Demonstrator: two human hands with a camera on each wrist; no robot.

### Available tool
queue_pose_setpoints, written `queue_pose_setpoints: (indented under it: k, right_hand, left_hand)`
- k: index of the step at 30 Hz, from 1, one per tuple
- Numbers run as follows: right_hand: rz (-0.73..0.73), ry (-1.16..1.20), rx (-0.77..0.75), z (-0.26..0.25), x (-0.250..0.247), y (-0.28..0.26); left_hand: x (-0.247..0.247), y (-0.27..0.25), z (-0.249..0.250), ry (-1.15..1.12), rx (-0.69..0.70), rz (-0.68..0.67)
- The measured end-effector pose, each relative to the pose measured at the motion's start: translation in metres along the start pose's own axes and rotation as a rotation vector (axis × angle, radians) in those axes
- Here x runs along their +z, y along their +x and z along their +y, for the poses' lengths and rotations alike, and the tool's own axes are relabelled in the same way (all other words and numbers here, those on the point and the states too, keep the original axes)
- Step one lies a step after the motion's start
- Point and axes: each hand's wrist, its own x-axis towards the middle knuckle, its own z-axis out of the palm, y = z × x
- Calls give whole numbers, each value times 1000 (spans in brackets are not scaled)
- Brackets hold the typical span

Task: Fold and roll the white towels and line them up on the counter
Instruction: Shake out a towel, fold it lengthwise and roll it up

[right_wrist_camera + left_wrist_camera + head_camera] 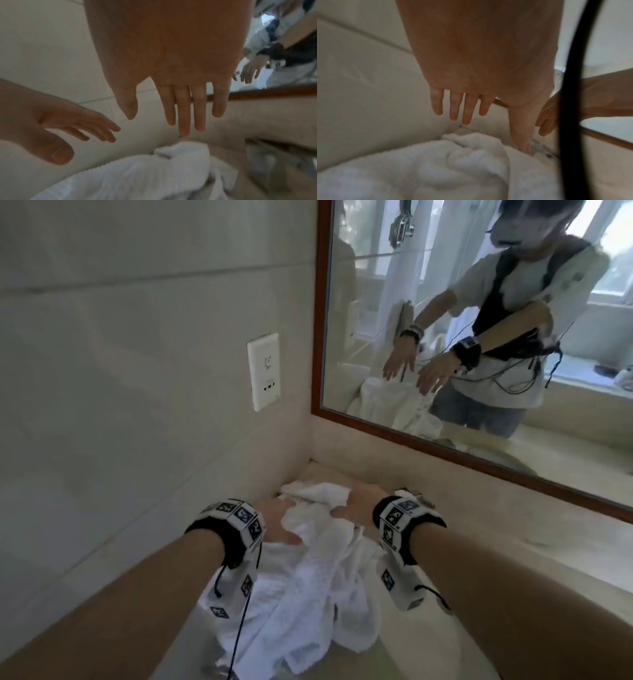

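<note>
Our left hand (275, 523) & right hand (359, 505), both fingers straight, gripping nothing, hover over crumpled towels (308, 594) on worktop (479, 559); pile runs lengthwise twd us.

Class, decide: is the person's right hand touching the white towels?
Apart. The right wrist view shows the right hand with straight fingers above the white towels, pale counter showing between fingertips and cloth.
</note>
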Motion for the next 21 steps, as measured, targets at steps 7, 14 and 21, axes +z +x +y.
queue_pose_setpoints:
  k: [7,14,21]
  right_hand:
    - [-95,310,365,8,76,33]
    - [-109,577,401,3,68,30]
    - [74,783,277,-9,32,21]
  left_hand:
    - [51,6,8,-103,9,-101]
    - [52,12,23,-147,96,-41]
    - [28,5,38,-271,251,113]
